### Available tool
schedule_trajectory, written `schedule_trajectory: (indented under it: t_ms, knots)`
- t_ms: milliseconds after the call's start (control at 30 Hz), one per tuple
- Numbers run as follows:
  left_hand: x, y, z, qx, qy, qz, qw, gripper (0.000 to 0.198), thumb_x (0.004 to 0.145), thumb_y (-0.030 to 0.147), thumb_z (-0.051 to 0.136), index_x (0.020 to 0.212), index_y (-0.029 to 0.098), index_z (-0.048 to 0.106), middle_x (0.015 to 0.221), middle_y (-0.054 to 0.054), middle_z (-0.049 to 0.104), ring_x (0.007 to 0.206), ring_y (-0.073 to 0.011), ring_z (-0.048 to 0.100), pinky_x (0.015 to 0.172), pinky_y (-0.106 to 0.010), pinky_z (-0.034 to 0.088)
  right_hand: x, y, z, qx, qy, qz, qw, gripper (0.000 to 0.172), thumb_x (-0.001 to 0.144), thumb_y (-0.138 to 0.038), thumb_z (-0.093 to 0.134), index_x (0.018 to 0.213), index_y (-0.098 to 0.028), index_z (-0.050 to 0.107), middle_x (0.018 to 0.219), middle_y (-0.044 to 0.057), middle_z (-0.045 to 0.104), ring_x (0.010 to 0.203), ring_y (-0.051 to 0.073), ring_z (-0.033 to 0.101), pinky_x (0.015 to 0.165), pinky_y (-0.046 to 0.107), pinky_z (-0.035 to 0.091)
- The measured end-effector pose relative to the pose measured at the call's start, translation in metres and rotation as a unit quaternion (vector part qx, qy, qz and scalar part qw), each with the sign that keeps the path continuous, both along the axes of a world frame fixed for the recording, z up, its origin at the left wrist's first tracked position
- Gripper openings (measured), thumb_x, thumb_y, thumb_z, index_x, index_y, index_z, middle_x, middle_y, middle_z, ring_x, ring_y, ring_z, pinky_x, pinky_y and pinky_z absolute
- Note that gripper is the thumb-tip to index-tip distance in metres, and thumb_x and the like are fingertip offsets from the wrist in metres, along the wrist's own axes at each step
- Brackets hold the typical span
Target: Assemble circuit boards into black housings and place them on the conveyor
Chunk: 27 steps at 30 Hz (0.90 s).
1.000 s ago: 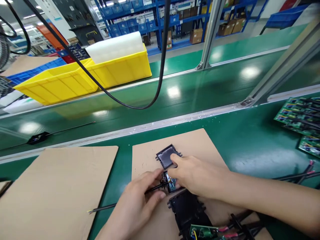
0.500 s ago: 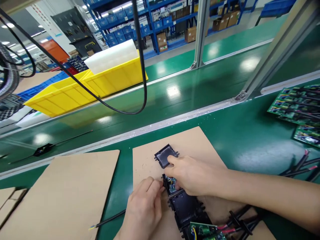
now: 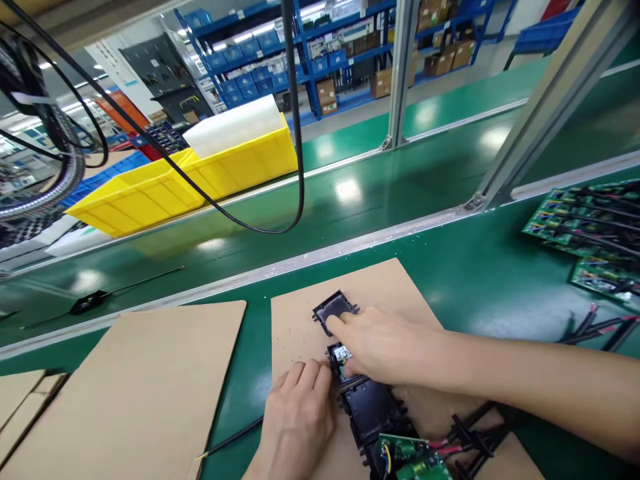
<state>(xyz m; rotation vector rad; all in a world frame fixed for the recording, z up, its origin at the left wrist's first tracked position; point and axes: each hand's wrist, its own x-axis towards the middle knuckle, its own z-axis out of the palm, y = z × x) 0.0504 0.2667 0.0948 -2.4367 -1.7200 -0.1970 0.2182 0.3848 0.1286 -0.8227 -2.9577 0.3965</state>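
Note:
My right hand (image 3: 383,343) reaches in from the right. Its index finger lies over a loose black plastic cover (image 3: 334,305), while its thumb presses at a circuit board (image 3: 342,353) inside a small black housing (image 3: 331,353). Closed fingers of my left hand (image 3: 300,413) rest against the housing's left edge; what they pinch is hidden. A black cable (image 3: 235,437) with stripped wire ends runs in beneath this hand. Nearer to me lie another black housing part (image 3: 370,407) and a green circuit board (image 3: 410,453) with red and black leads.
Brown cardboard (image 3: 360,287) lies under the parts, and a second cardboard sheet (image 3: 165,380) is to the left. Stacked green boards (image 3: 585,220) sit at the right. Beyond a metal rail (image 3: 320,257) stand yellow bins (image 3: 240,160). A black cable loop (image 3: 295,193) hangs overhead.
The view has shifted slightly. My right thumb and index finger have moved a little on the board and cover, showing a pale component. My left hand has turned, its knuckles now more on top.

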Motion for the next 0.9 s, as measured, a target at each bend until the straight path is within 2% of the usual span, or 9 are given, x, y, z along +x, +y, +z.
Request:
schedule_trajectory:
  t_ms: [67,200,300,400,467,533,667,833,900]
  knots:
    - [-0.002,0.000,-0.003,-0.012,-0.032,0.002,0.999,0.028,0.086,0.001,0.040,0.099,0.019,0.057,0.085,-0.004,0.060,0.077,-0.0190,0.057,0.067,-0.030,0.048,-0.010,0.003,0.007,-0.040,-0.043,-0.008,0.998,0.038,0.079,-0.033,0.074,0.103,-0.011,0.056,0.082,0.008,0.066,0.071,0.025,0.064,0.053,0.030,0.039]
    - [-0.010,0.004,-0.007,-0.053,-0.079,-0.022,0.995,0.034,0.084,-0.003,0.037,0.098,0.019,0.059,0.097,-0.007,0.062,0.081,-0.0201,0.056,0.074,-0.034,0.050,-0.032,0.005,0.017,-0.082,-0.104,-0.017,0.991,0.024,0.078,-0.011,0.069,0.100,-0.008,0.059,0.080,0.011,0.069,0.073,0.025,0.066,0.056,0.030,0.041]
    - [-0.015,0.009,-0.004,-0.074,-0.091,-0.028,0.993,0.034,0.083,-0.003,0.037,0.094,0.018,0.061,0.096,-0.006,0.062,0.080,-0.0198,0.057,0.072,-0.033,0.050,-0.039,0.003,0.023,-0.089,-0.114,-0.020,0.989,0.018,0.080,-0.007,0.066,0.097,-0.007,0.062,0.082,0.014,0.070,0.078,0.027,0.066,0.060,0.031,0.043]
    - [-0.017,0.011,0.008,-0.075,-0.098,-0.030,0.992,0.026,0.089,0.004,0.041,0.091,0.019,0.062,0.091,-0.005,0.062,0.078,-0.0189,0.058,0.071,-0.031,0.052,-0.027,0.005,0.029,-0.089,-0.097,-0.009,0.991,0.030,0.075,-0.020,0.078,0.098,-0.009,0.063,0.087,0.013,0.070,0.081,0.027,0.066,0.062,0.030,0.045]
    - [-0.015,0.010,0.018,-0.070,-0.110,-0.022,0.991,0.023,0.092,0.009,0.043,0.100,0.020,0.062,0.093,-0.005,0.062,0.081,-0.0194,0.059,0.073,-0.032,0.053,-0.008,0.009,0.032,-0.082,-0.076,0.001,0.994,0.039,0.076,-0.037,0.079,0.100,-0.012,0.062,0.093,0.011,0.070,0.086,0.027,0.065,0.064,0.030,0.045]
    - [-0.012,0.009,0.028,-0.076,-0.139,-0.024,0.987,0.028,0.093,0.011,0.043,0.114,0.020,0.058,0.104,-0.007,0.062,0.092,-0.0210,0.059,0.082,-0.035,0.052,0.017,0.011,0.033,-0.080,-0.043,0.003,0.996,0.035,0.085,-0.044,0.069,0.101,-0.015,0.060,0.099,0.009,0.068,0.091,0.025,0.063,0.069,0.030,0.046]
    - [-0.003,0.014,0.041,-0.153,-0.179,-0.129,0.963,0.045,0.085,0.006,0.045,0.127,0.020,0.053,0.124,-0.008,0.059,0.112,-0.0237,0.054,0.098,-0.040,0.046,0.056,0.006,0.025,-0.137,0.037,-0.028,0.989,0.024,0.084,-0.031,0.069,0.100,-0.016,0.061,0.097,0.005,0.066,0.093,0.022,0.061,0.078,0.031,0.045]
    - [-0.004,0.032,0.044,-0.221,-0.147,-0.210,0.941,0.050,0.087,0.012,0.049,0.136,0.023,0.050,0.139,-0.005,0.054,0.125,-0.0254,0.049,0.106,-0.044,0.039,0.057,-0.005,0.003,-0.194,0.085,-0.028,0.977,0.062,0.074,-0.042,0.080,0.126,-0.017,0.056,0.115,0.008,0.060,0.107,0.025,0.055,0.091,0.034,0.043]
    - [-0.007,0.035,0.043,-0.231,-0.135,-0.218,0.939,0.047,0.091,0.020,0.049,0.137,0.022,0.048,0.141,-0.004,0.052,0.128,-0.0262,0.047,0.108,-0.045,0.036,0.050,-0.005,-0.002,-0.197,0.079,-0.030,0.977,0.061,0.073,-0.042,0.081,0.123,-0.018,0.058,0.112,0.008,0.059,0.105,0.025,0.056,0.089,0.034,0.044]
